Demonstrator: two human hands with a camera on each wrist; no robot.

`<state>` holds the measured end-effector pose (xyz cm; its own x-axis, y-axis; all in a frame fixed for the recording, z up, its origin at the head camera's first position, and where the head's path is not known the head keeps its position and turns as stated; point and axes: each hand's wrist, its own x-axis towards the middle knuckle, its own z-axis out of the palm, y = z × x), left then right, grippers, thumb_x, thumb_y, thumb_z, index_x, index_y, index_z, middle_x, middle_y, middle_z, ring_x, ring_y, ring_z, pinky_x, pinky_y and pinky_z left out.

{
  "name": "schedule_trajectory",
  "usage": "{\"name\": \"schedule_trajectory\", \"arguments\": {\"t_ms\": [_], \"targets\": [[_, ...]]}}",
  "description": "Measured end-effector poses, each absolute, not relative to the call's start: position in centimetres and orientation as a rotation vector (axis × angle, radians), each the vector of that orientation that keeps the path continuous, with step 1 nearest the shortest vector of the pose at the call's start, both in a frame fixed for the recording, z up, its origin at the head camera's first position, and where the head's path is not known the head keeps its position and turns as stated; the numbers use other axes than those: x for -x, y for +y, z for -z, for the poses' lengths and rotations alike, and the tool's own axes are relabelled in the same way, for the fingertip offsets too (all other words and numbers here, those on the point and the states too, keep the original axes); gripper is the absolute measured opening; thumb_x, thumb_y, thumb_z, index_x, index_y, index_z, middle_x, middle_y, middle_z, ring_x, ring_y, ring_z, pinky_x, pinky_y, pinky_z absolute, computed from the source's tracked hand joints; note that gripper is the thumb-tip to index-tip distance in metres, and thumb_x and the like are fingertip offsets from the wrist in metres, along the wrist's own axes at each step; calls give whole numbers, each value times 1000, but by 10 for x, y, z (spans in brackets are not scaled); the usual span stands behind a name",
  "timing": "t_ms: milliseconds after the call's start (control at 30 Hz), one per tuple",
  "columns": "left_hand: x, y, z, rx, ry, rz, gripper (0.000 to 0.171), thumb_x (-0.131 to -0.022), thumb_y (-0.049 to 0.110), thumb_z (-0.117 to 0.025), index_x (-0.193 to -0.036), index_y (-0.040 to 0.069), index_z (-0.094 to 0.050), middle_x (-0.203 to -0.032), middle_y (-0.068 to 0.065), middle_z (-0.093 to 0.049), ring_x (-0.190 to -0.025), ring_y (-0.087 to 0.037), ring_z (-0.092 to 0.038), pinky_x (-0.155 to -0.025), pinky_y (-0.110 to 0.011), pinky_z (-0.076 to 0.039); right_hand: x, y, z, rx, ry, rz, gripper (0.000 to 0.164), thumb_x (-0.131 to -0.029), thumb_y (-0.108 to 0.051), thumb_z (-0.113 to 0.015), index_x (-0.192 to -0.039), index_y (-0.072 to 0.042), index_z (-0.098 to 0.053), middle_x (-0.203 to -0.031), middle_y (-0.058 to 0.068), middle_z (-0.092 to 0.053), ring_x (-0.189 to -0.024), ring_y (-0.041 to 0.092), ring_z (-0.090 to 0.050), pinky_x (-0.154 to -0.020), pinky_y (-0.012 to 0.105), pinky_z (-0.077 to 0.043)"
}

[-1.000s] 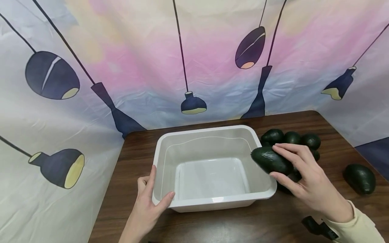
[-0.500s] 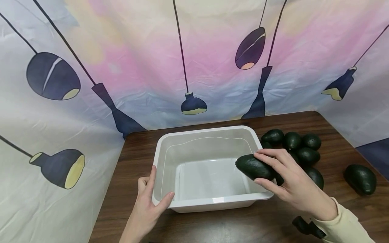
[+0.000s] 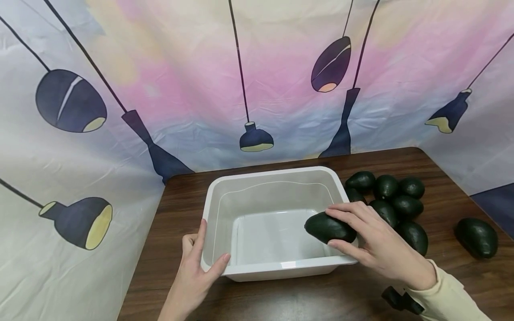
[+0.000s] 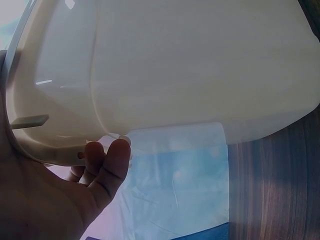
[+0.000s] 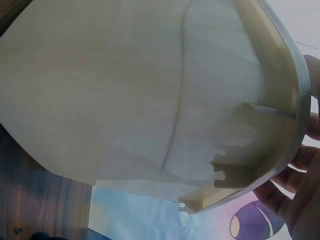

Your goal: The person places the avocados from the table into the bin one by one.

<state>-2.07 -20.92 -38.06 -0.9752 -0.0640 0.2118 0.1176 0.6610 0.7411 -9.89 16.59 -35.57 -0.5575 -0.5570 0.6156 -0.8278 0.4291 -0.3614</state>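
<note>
A pale grey plastic basin (image 3: 269,196) stands on the wooden table in the head view. At its near left corner my left hand (image 3: 192,272) holds the rim, thumb over the front edge and index finger along the left side. In the left wrist view, curled fingers of that hand (image 4: 107,167) lie against the outer wall. My right hand (image 3: 373,243) grips a dark green avocado (image 3: 327,227) between thumb and fingers, inside the basin's right end as the head view shows it. The right wrist view shows the basin's outer wall (image 5: 125,100), with the avocado hidden.
Several avocados (image 3: 406,207) cluster on the table just right of the basin, partly behind my right hand. Another avocado (image 3: 476,237) lies alone farther right. A printed cloth (image 3: 192,80) hangs behind the table's back edge. A small dark device (image 3: 401,301) sits at my right wrist.
My right hand has carried the avocado leftward and down, from over the basin's right rim to inside its right end. The left hand and basin have stayed put.
</note>
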Motion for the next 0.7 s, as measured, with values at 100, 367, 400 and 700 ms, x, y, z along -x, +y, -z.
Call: {"name": "schedule_trajectory", "arguments": {"t_ms": [100, 367, 400, 700], "targets": [[21, -209, 381, 38, -2658, 1213, 88, -89, 25, -73, -157, 17, -17, -116, -4, -37, -106, -11, -39, -90, -37, -46, 99, 165, 357, -1181, -2305, -898, 62, -83, -30, -79, -138, -13, -55, -129, 0, -55, -111, 13, -50, -92, 17, -34], [21, -209, 381, 48, -2657, 1213, 88, -89, 25, -73, -157, 16, -17, -116, -4, -37, -105, -13, -40, -89, -36, -46, 100, 164, 360, -1173, -2353, -874, 63, -80, -30, -81, -137, -19, -55, -129, -6, -55, -113, 12, -50, -97, 20, -31], [21, -209, 381, 51, -2657, 1214, 88, -89, 25, -73, -157, 15, -17, -117, -4, -37, -106, -13, -40, -90, -36, -46, 100, 164, 360, -1169, -2359, -869, 63, -80, -31, -81, -137, -20, -55, -129, -6, -55, -114, 11, -50, -97, 21, -31], [20, -210, 381, 51, -2658, 1220, 88, -89, 25, -72, -157, 16, -17, -119, -4, -36, -106, -15, -43, -89, -34, -46, 100, 163, 361, -1171, -2381, -829, 62, -80, -34, -80, -136, -21, -56, -129, -10, -56, -114, 10, -50, -95, 27, -31]]}}
